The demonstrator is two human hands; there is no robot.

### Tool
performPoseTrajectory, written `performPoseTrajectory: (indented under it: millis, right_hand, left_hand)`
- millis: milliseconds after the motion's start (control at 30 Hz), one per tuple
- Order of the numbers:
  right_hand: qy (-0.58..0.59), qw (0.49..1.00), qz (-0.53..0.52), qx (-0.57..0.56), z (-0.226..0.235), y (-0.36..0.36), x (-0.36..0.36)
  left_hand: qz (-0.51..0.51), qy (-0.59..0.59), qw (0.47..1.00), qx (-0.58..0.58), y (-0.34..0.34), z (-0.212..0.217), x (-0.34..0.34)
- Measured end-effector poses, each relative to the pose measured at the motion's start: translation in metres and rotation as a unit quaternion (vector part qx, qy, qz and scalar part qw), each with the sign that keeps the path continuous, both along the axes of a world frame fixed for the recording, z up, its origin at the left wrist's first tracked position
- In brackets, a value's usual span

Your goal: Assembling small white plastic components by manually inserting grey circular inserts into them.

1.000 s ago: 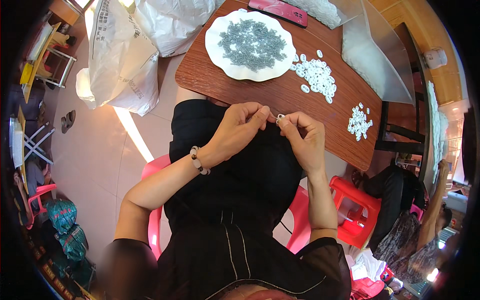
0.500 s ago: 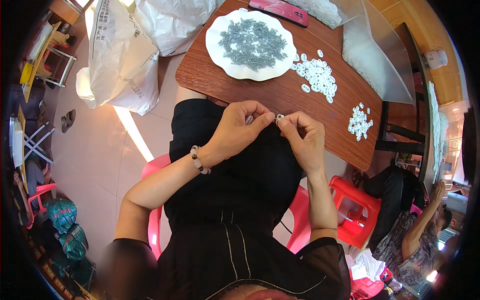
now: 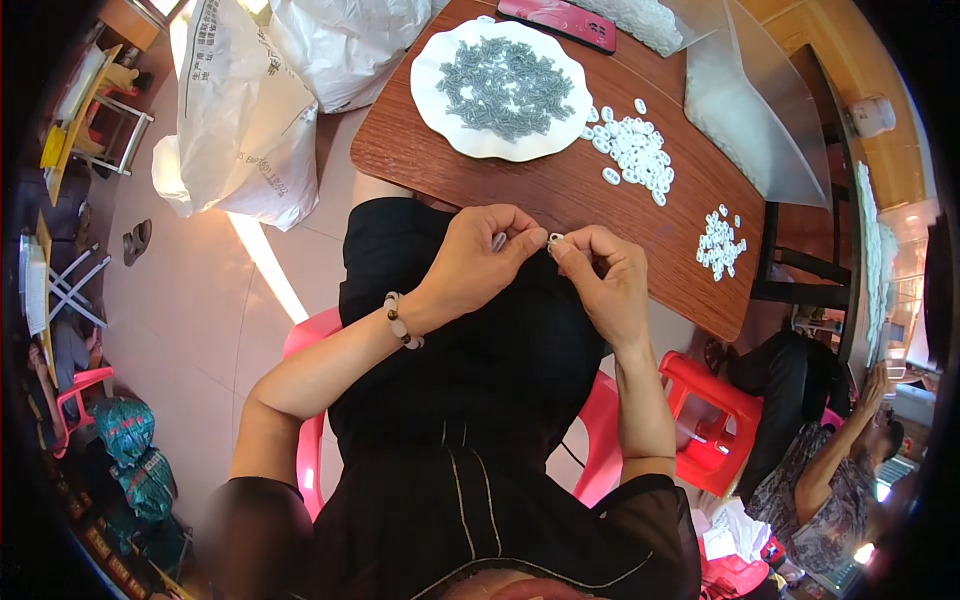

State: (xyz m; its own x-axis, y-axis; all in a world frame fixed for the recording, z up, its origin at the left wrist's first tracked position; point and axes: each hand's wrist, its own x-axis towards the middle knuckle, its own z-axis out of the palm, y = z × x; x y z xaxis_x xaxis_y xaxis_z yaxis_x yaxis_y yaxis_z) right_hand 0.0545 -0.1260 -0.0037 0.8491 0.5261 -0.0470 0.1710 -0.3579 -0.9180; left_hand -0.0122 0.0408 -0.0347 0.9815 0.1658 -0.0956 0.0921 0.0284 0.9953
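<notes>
My hands meet over my lap at the near edge of the brown table [image 3: 385, 150]. My right hand [image 3: 607, 275] pinches a small white plastic piece [image 3: 554, 238] between thumb and forefinger. Against it, my left hand [image 3: 488, 252] holds its thumb and forefinger together; what lies between those tips is too small to make out. A bit of grey [image 3: 498, 241] shows within the left hand's curled fingers. Beyond them, a white scalloped plate [image 3: 432, 110] carries many small grey pin-like pieces [image 3: 510, 85]. White oval pieces with holes [image 3: 638, 150] lie heaped right of the plate.
A second pile of smaller white pieces [image 3: 720, 245] lies near the table's right end. A pink case [image 3: 560, 22] and a clear sheet bag [image 3: 745, 120] sit at the back. White sacks [image 3: 250, 130] stand left; a red stool [image 3: 710, 420] and another person [image 3: 830, 480] are at right.
My right hand has shifted slightly left with the white piece, closing the small gap to the left fingertips. My left hand has barely moved.
</notes>
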Motion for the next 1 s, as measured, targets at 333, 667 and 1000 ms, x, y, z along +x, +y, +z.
performPoseTrajectory:
  millis: [333, 667, 1000]
  right_hand:
    - [-0.002, 1.000, 0.002, 0.017, 0.001, 0.000, 0.001]
    - [0.070, 0.987, -0.033, 0.139, 0.001, -0.002, 0.003]
    - [-0.120, 0.984, -0.064, 0.112, -0.005, 0.008, -0.010]
  left_hand:
    - [0.028, -0.011, 0.999, -0.034, -0.003, -0.003, 0.001]
    - [-0.038, 0.085, 0.887, -0.453, 0.003, 0.022, -0.008]
    - [-0.088, 0.067, 0.847, -0.520, -0.007, 0.016, -0.006]
